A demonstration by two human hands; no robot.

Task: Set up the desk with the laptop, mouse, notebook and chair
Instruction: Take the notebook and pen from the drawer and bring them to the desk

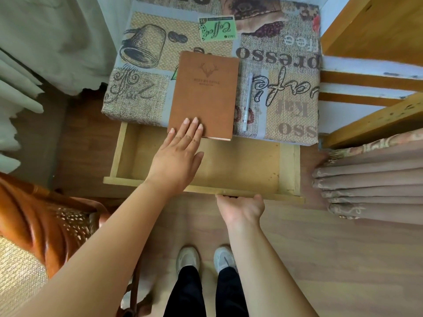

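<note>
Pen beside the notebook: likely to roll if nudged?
The pen looks round and slim, so probably rolls sideways. The textured tablecloth may slow it. It lies near the desk edge, above the open drawer, so it could drop in.

Desk top (286,65): coarse woven cloth, burlap look, matt, printed with coffee motifs. On it, notebook (203,94): tan cover, suede-like, matt, stamped antler emblem. Right of notebook, pen (247,101): pale plastic, slight sheen. Under the desk's near edge, drawer (240,165): bare unfinished wood, dull, lightly stained. Left of drawer, bag (34,220): glossy brown leather. Floor (332,259): smooth wood-grain laminate.
</note>
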